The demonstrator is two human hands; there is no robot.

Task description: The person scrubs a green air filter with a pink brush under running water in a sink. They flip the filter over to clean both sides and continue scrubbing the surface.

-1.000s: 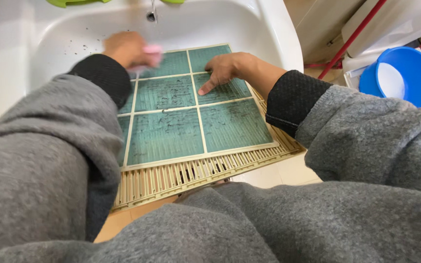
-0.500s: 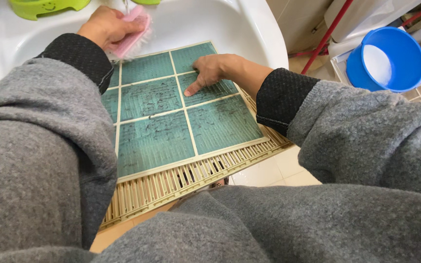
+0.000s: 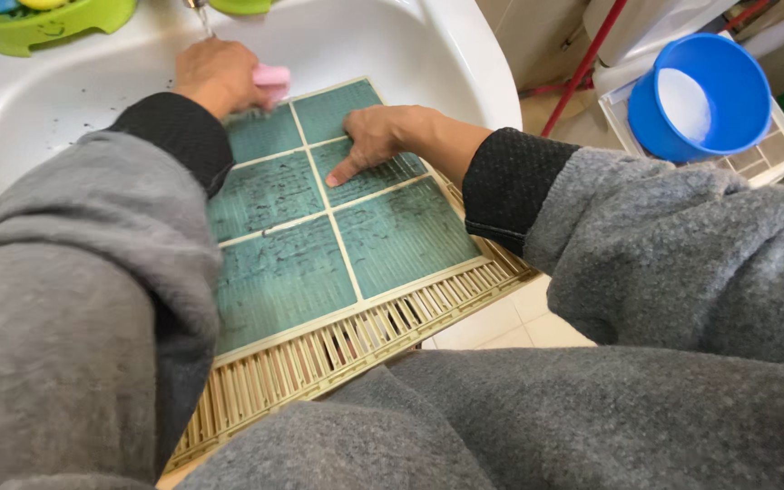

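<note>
Scrubbing goes on at the far edge of the filter [image 3: 319, 227]: the left hand [image 3: 215, 74] is closed around a pink brush [image 3: 270, 77] and presses it on the far left mesh panel, just below the tap [image 3: 198, 13]. The right hand [image 3: 376, 136] lies flat on the panel to the right, fingers loosely spread and the forefinger pointing down onto the mesh, pinning the frame rather than gripping anything.

The filter, green mesh in a cream frame, rests tilted on a cream slatted grille [image 3: 338, 349]; its far end sits inside the white sink [image 3: 446, 54], its near end juts out over the person's lap. Dark lint streaks every panel, and specks dot the sink wall on the left.

To do this well, I judge that short strokes along the mesh with light pressure suit it, since thin mesh probably stretches or tears under a hard push. The pinning hand seems best kept on a frame rib, not on the mesh, so the overhanging stack does not tip.

A green caddy [image 3: 43, 23] stands far left on the sink rim; a blue bucket [image 3: 710, 95] sits far right on the floor.
</note>
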